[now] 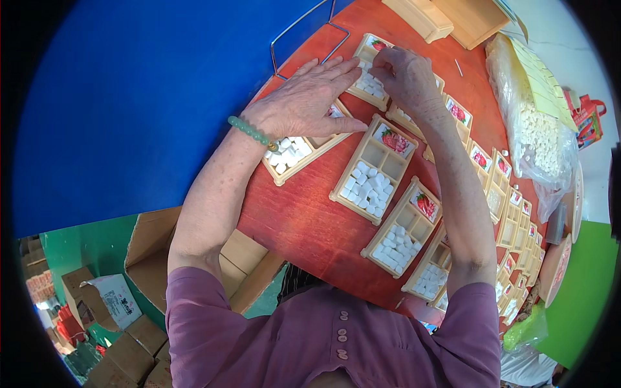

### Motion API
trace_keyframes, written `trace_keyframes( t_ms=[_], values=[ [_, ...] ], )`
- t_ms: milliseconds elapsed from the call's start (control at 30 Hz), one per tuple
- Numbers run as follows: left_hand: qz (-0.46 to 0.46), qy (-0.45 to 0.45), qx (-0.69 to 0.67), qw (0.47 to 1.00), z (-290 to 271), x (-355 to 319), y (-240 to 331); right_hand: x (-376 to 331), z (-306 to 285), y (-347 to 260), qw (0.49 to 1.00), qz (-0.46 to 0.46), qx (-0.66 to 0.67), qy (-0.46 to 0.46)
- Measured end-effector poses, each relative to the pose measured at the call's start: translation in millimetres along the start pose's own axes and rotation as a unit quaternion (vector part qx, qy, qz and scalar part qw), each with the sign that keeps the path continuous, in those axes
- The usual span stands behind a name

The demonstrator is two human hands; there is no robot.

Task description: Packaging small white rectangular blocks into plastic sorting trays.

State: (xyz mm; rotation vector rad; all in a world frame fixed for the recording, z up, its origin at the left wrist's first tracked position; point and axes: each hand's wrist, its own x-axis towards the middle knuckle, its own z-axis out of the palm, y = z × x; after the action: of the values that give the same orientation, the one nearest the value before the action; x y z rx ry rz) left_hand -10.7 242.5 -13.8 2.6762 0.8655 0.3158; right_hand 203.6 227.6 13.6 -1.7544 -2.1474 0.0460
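We note a red surface (304,223), glossy, streaked with wear. A plain blue panel (142,97) fills our upper left; a bent wire frame (329,23) stands at the surface's far edge. Below the panel, on the left: green floor (77,239), a large open carton (150,242), a smaller open box (76,294) beside a white printed flap (118,301), closed cartons (116,363) packed together near the bottom. Something red (70,323) lies beyond, too small for us to name. Right side: a red bag (587,119) with a loop handle; lower, a bright green panel (585,284), a greenish plastic bag (525,328), and crumpled clear plastic (527,368) just beneath.
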Motion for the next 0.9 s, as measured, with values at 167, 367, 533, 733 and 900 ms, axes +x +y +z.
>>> trace_keyframes(
  t_ms=[167, 367, 533, 733, 900],
  values=[
    [0.003, -0.001, -0.001, 1.000, -2.9, 0.8, 2.7, -0.8, 5.3, 12.9, 1.000, -0.008, 0.022, 0.019],
    [0.001, 0.001, 0.004, 1.000, 0.0, -3.2, 0.9, -6.2, -6.9, 10.2, 0.998, -0.023, 0.054, 0.002],
    [0.026, 0.000, -0.013, 1.000, -7.6, 1.5, 4.9, -27.3, -11.0, 6.4, 0.996, -0.061, -0.062, -0.034],
    [0.026, -0.012, -0.019, 0.999, -21.5, -3.2, 1.3, -26.5, -11.0, -13.5, 0.989, -0.062, -0.108, -0.077],
    [0.006, -0.029, -0.055, 0.998, -19.5, 6.0, 11.1, -63.0, -51.4, 16.0, 0.997, -0.051, -0.046, 0.018]
  ],
)
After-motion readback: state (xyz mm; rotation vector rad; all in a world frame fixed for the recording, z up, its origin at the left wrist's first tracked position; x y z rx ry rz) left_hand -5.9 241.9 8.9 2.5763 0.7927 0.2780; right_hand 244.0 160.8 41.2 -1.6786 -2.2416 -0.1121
